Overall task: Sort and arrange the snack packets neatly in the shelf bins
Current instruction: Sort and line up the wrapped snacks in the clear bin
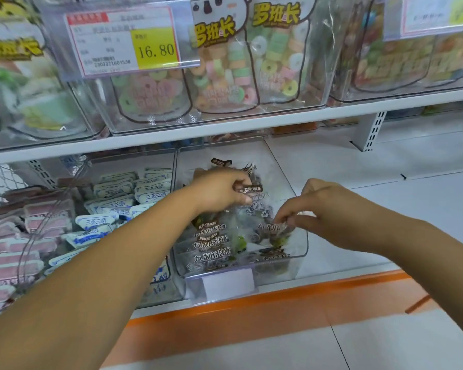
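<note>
Dark plum packets [211,245] lie heaped in the clear bin [301,251] on the lower shelf [372,188]. We note the left hand [217,190] curled round a small bunch of them above the pile, and the right hand [321,209] pinching a single packet [274,227] at the bin's right side. Just left sit white-and-blue packets [123,193], then pink packets [38,225]; above are bags of ring candies [225,70] beside a 16.80 price tag [155,49].

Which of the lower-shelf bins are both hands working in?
The rightmost clear bin, filled with dark plum packets: the left hand and right hand each hold one. The neighbouring bin holds white-and-blue packets; the wire basket, pink ones.
</note>
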`<state>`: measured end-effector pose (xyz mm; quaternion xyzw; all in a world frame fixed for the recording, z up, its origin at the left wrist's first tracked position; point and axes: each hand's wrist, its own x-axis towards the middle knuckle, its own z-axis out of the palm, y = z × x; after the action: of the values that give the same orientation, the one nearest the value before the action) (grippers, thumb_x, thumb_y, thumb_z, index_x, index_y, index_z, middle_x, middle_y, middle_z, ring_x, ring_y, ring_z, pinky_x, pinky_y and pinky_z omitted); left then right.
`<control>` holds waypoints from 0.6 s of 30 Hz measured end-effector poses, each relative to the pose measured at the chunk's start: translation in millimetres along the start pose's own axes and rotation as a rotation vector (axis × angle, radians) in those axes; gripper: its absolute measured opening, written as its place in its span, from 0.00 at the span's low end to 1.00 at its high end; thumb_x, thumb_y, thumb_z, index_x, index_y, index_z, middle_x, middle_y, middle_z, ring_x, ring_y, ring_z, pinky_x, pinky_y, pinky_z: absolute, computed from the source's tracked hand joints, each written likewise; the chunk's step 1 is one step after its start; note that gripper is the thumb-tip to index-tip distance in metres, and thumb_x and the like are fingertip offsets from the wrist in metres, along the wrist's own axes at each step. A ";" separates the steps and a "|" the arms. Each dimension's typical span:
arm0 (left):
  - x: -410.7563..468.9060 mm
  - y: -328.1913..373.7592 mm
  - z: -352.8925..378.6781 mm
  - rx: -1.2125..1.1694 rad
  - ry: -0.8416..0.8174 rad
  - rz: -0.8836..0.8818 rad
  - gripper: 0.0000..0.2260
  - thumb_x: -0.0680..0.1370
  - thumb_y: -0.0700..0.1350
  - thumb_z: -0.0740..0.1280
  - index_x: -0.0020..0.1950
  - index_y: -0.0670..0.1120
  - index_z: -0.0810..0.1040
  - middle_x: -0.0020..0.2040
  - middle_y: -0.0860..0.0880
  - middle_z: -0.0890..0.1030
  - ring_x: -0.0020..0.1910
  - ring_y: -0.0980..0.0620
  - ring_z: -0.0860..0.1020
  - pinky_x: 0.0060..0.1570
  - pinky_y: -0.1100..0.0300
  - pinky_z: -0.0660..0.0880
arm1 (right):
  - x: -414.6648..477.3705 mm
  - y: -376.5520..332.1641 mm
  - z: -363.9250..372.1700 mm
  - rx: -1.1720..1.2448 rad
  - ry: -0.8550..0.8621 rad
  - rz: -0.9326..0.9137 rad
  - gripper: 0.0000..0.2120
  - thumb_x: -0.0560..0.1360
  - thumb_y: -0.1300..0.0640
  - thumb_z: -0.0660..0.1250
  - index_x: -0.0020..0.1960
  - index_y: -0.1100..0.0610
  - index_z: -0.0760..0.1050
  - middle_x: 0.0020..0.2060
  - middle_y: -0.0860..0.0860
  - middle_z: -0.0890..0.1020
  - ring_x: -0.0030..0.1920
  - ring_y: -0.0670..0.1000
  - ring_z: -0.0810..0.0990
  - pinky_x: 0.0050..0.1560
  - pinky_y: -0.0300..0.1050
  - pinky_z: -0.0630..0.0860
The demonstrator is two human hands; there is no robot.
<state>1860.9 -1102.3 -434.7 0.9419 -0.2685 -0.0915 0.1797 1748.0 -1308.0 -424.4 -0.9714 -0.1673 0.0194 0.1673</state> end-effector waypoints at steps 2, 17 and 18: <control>-3.2 -1.7 -2.1 -0.037 0.037 0.001 0.11 0.72 0.54 0.73 0.53 0.55 0.77 0.47 0.57 0.77 0.50 0.53 0.76 0.53 0.58 0.69 | 6.3 -5.0 16.3 -0.131 -0.015 -0.044 0.11 0.78 0.44 0.62 0.57 0.32 0.76 0.45 0.44 0.77 0.49 0.48 0.68 0.49 0.42 0.67; -27.5 -4.3 5.5 -0.476 0.287 0.049 0.11 0.74 0.54 0.71 0.42 0.47 0.81 0.35 0.50 0.77 0.31 0.61 0.71 0.35 0.63 0.68 | 45.6 -19.9 4.1 -0.035 0.324 0.090 0.32 0.68 0.45 0.75 0.69 0.47 0.68 0.54 0.47 0.75 0.54 0.48 0.71 0.55 0.44 0.69; -31.7 -4.5 5.4 -0.529 0.317 0.036 0.10 0.73 0.54 0.72 0.42 0.47 0.80 0.38 0.49 0.79 0.34 0.61 0.72 0.38 0.64 0.69 | 49.5 -20.8 7.0 0.003 0.361 0.092 0.33 0.67 0.46 0.76 0.69 0.48 0.68 0.53 0.46 0.75 0.51 0.46 0.70 0.51 0.42 0.68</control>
<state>1835.0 -1083.2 -439.0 0.8601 -0.2204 -0.0071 0.4600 1787.3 -1270.9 -423.2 -0.9655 -0.0901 -0.1473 0.1949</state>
